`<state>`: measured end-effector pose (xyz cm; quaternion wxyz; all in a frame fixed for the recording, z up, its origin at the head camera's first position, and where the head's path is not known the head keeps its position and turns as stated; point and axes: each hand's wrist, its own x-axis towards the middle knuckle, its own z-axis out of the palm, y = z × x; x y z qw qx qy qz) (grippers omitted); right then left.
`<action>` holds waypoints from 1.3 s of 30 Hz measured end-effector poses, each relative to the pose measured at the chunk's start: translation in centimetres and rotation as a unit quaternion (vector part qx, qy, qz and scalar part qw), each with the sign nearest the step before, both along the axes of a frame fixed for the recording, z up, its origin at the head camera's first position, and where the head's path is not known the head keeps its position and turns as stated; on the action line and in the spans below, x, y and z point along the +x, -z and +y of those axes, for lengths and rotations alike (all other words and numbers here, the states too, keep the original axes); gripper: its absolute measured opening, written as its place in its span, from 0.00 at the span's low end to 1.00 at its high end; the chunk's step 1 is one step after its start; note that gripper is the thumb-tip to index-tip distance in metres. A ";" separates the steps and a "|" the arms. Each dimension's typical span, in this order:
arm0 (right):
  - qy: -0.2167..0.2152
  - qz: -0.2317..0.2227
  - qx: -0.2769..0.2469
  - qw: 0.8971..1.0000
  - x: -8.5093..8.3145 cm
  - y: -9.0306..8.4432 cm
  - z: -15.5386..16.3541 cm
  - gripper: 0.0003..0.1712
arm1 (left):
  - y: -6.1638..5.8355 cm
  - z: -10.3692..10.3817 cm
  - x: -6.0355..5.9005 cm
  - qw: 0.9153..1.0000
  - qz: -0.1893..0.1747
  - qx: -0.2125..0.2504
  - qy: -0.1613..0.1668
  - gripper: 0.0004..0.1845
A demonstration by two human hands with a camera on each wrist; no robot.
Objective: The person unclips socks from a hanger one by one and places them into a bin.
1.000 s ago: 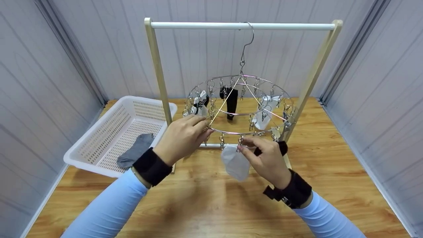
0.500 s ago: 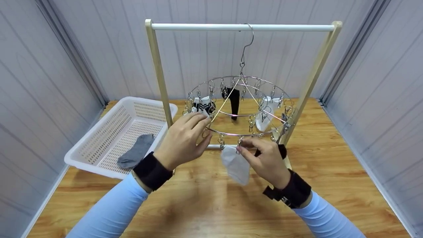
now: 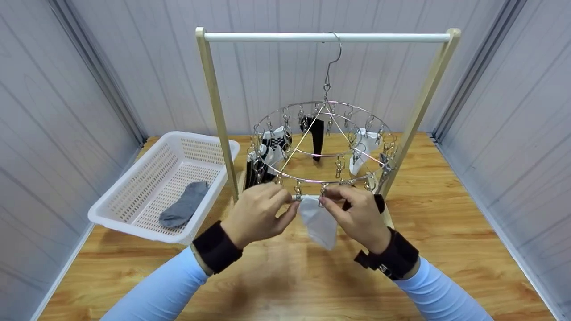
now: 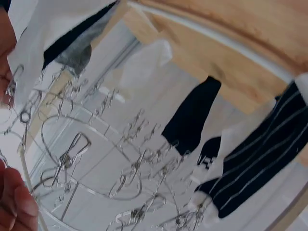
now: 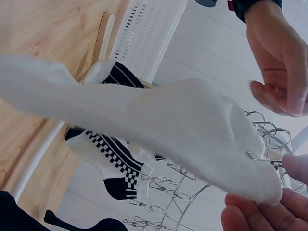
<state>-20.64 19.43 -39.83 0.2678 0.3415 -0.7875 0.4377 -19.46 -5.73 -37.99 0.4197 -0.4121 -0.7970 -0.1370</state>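
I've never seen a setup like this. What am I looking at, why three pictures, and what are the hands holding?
A person wears three cameras: one on the head, one on each wrist. The head view shows a wooden table with a rack whose bar carries a round metal clip hanger with socks pinned on. The left hand and right hand each pinch a clip at the near rim, where a white sock hangs between them. The wrist views show that sock and the clips close up. A white basket holds a grey sock.

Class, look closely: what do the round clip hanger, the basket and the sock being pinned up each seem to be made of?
Round clip hanger: likely steel wire, shiny with bright glints.
Basket: white plastic by its look, matte, with moulded rows of holes.
White sock: soft knit fabric, perhaps cotton; it droops in folds where the right hand holds it.
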 end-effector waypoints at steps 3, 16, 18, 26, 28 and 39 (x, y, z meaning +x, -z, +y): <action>-0.005 0.002 -0.002 1.000 -0.1 0.0 0.0 0.06 | 0.9 0.4 0.2 0.999 -0.034 -0.018 -0.014 0.08; -0.009 0.000 -0.009 1.000 -0.3 0.1 0.0 0.06 | 2.3 1.6 0.2 0.916 -0.394 -0.022 -0.077 0.27; -0.014 -0.003 -0.013 1.000 -0.3 0.0 0.0 0.06 | 2.3 1.6 0.0 0.897 -0.439 0.004 -0.057 0.22; -0.019 -0.006 -0.028 0.999 -0.2 -0.2 -0.3 0.04 | 2.1 2.3 -0.6 0.837 -0.537 0.103 0.038 0.12; -0.022 -0.002 -0.033 0.999 -0.3 -0.2 -0.3 0.03 | 2.1 2.5 -0.7 0.828 -0.545 0.121 0.054 0.11; -0.022 0.002 -0.058 0.998 -0.4 0.2 -0.3 0.06 | 2.1 2.5 -0.6 0.822 -0.543 0.165 0.049 0.06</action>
